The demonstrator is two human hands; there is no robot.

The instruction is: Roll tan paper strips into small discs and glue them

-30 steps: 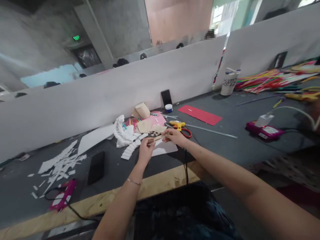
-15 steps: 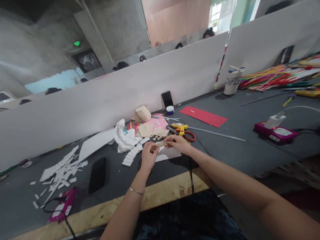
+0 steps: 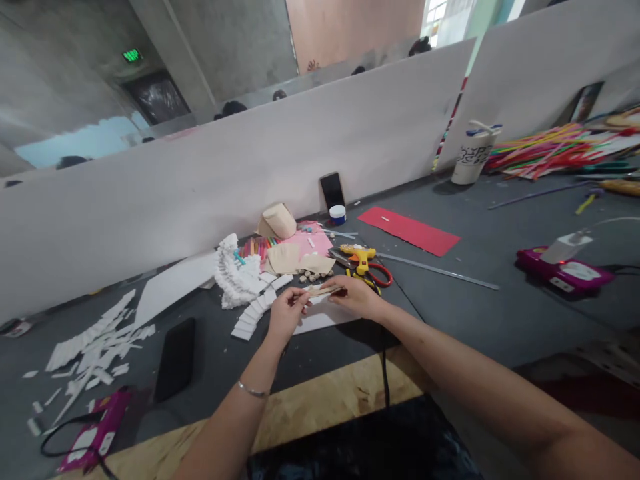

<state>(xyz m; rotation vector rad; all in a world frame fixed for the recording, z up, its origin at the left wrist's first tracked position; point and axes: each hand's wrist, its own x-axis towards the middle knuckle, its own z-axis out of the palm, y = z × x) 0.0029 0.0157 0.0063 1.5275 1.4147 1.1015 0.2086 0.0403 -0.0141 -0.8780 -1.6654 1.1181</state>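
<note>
My left hand (image 3: 285,313) and my right hand (image 3: 356,297) pinch the two ends of a small tan strip (image 3: 321,291), holding it just above the grey table (image 3: 480,313). Under them lies a white sheet (image 3: 320,320). Just behind the strip lie tan paper pieces (image 3: 295,259), a pink sheet (image 3: 313,241), a yellow glue gun (image 3: 359,253) and red-handled scissors (image 3: 379,273). A curved row of white paper tabs (image 3: 253,313) and a white ruffled piece (image 3: 233,273) sit left of my left hand.
A black phone (image 3: 175,360) lies flat at left, near white paper scraps (image 3: 95,340) and a magenta power strip (image 3: 95,433). Another magenta power strip (image 3: 570,270) sits right. A red sheet (image 3: 409,230), a long rod (image 3: 440,270), a cup (image 3: 473,161) and coloured sticks (image 3: 550,150) lie further back. A white partition (image 3: 200,187) bounds the table.
Both hands kept their grip on the tan strip and stayed close together; the view swung a little, so the table's things shifted in the picture.
</note>
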